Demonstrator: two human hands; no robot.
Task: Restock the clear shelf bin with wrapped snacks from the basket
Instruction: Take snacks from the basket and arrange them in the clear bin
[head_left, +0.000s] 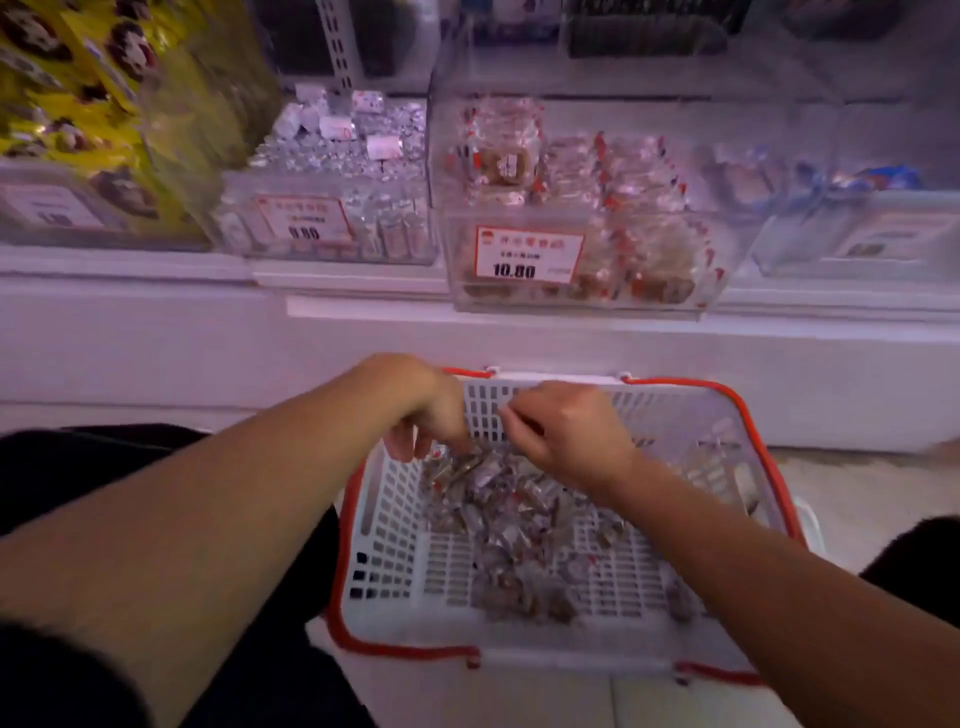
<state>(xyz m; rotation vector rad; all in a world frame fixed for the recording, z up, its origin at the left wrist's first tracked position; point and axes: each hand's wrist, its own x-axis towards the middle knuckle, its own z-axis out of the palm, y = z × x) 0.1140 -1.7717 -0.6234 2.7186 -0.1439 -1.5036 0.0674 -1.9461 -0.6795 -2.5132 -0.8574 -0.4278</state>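
White shelving (156, 332) spans the upper half of view, carrying a row of clear bins. At 12 o'clock the clear shelf bin (582, 291) holds red-trimmed wrapped snacks and bears a price label (529, 254) reading 10.80; it projects slightly forward of the shelf edge. At 11 o'clock a neighbouring bin (327, 218) holds silver-wrapped pieces; at 10 o'clock, yellow packets (78, 93). Below centre, at 6 o'clock, a white basket (395, 519) with red handles sits on the floor, a loose layer of wrapped snacks (519, 525) across its base. Both hands reach into its far end. Left hand (426, 410): fingers curled downward onto the heap, apparently gripping pieces. Right hand (566, 431): fingers curled, grip contents cannot be determined owing to blur.
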